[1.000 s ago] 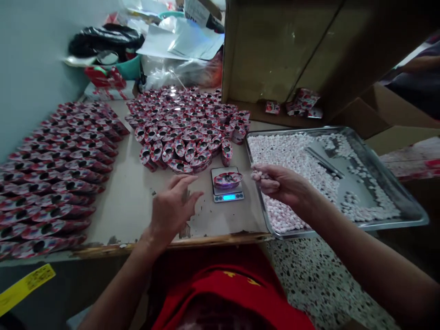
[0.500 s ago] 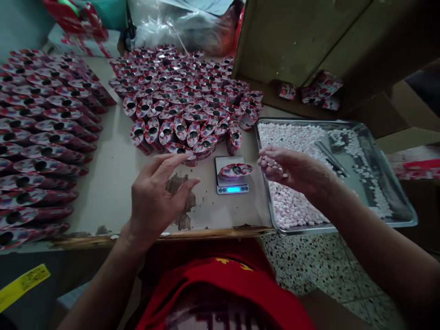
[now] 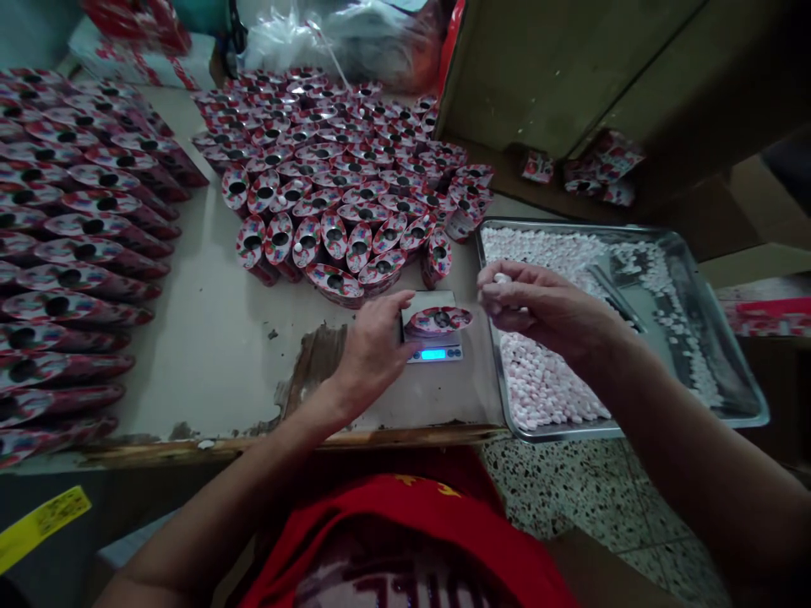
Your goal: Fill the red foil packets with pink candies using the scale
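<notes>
Your right hand (image 3: 545, 308) pinches tiny candies (image 3: 500, 278). Your left hand (image 3: 373, 346), curled and empty, touches the box (image 3: 440, 319) on the scale (image 3: 434, 355) at 9 o'clock. It looks light, squashy; hold its ends.

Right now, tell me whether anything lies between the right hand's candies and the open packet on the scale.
Nothing visible does. The right hand pinches candies over the tray's left edge; the packet on the scale lies just left of it, a bare gap between. The left hand is at the scale's other side.
</notes>
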{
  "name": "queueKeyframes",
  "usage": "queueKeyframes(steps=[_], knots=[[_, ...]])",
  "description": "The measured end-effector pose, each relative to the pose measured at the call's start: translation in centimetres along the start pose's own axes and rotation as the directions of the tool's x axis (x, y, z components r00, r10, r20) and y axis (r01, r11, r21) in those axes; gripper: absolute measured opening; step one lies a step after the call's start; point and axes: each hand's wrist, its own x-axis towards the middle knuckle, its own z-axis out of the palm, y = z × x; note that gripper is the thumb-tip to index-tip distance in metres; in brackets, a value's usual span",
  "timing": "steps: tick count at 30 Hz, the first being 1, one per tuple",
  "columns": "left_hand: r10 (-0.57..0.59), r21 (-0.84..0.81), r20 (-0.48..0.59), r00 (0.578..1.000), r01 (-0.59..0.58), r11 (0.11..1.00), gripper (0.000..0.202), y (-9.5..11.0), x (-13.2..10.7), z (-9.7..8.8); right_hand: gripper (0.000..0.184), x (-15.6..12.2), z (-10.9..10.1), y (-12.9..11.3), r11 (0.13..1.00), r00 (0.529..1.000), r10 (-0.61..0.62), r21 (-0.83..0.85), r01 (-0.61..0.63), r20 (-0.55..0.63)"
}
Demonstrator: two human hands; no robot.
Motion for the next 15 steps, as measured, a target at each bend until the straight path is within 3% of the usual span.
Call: queueKeyframes(steps=[3, 6, 9, 11, 12, 13, 15], knots=[[0.056, 0.066, 0.034, 0.998, -0.058, 0.996, 0.053, -0.1, 1.0, 1.8, 0.019, -1.4, -3.1, 0.6, 0.992, 0.981, -0.127, -0.012, 0.127, -0.147], [0.143, 0.023, 0.034, 0.989, -0.144, 0.989, 0.036, 0.3, 1.8, 2.7, 0.014, -3.3, -6.3, 2.8, 0.926, 0.909, -0.304, -0.312, 0.211, -0.286], [0.322, 0.042, -0.011, 0.947, -0.322, 0.946, 0.035, 1.6, 3.4, 3.1, 0.019, -4.6, -7.4, 5.8, 0.825, 0.811, -0.435, -0.535, 0.184, -0.391], [0.502, 0.133, -0.036, 0.864, -0.494, 0.859, 0.029, 3.3, 5.1, 3.5, 0.022, -4.7, -6.9, 7.7, 0.868, 0.700, -0.471, -0.424, 0.259, -0.538], [0.600, 0.196, -0.027, 0.800, -0.584, 0.788, 0.026, 4.4, 6.0, 3.8, 0.023, -4.5, -6.4, 8.4, 0.899, 0.655, -0.437, -0.282, 0.335, -0.616], [0.693, 0.255, 0.009, 0.720, -0.672, 0.695, 0.025, 5.6, 6.9, 4.1, 0.023, -4.2, -5.9, 9.1, 0.904, 0.648, -0.362, -0.084, 0.418, -0.670], [0.826, 0.324, 0.152, 0.543, -0.817, 0.477, 0.026, 8.0, 8.5, 5.0, 0.021, -3.4, -5.0, 10.0, 0.820, 0.751, -0.213, 0.303, 0.485, -0.625]])
